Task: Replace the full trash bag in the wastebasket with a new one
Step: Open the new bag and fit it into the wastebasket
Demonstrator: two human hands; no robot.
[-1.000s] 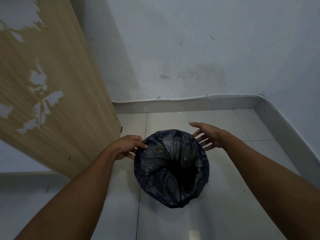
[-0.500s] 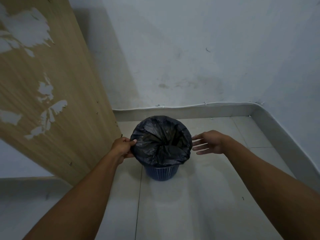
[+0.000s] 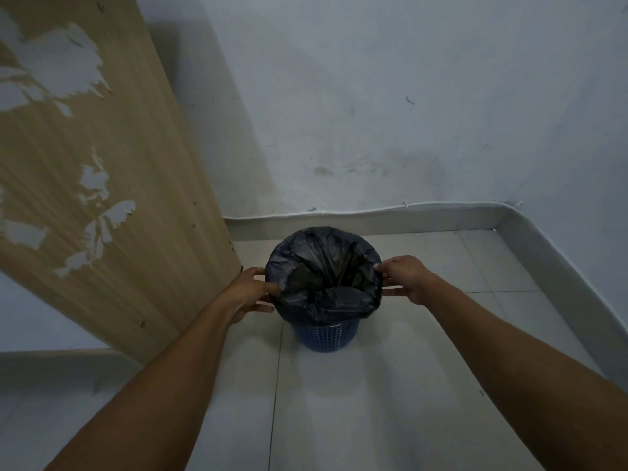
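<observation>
A small blue mesh wastebasket (image 3: 328, 337) stands on the tiled floor near the corner of the room. A black trash bag (image 3: 323, 270) lines it, folded over the rim and hanging down the outside. My left hand (image 3: 248, 291) pinches the bag's edge at the left side of the rim. My right hand (image 3: 404, 276) grips the bag's edge at the right side, thumb on top. What lies inside the bag is too dark to tell.
A wooden panel (image 3: 102, 171) with peeled patches leans close on the left, almost touching the basket. White walls with a grey baseboard (image 3: 373, 220) close the corner behind and to the right. Pale floor tiles (image 3: 339, 402) stretch toward me.
The view has pulled back, so the basket's blue side now shows. My right hand, open beside the rim before, has closed on the bag's edge. My left hand keeps its grip.
</observation>
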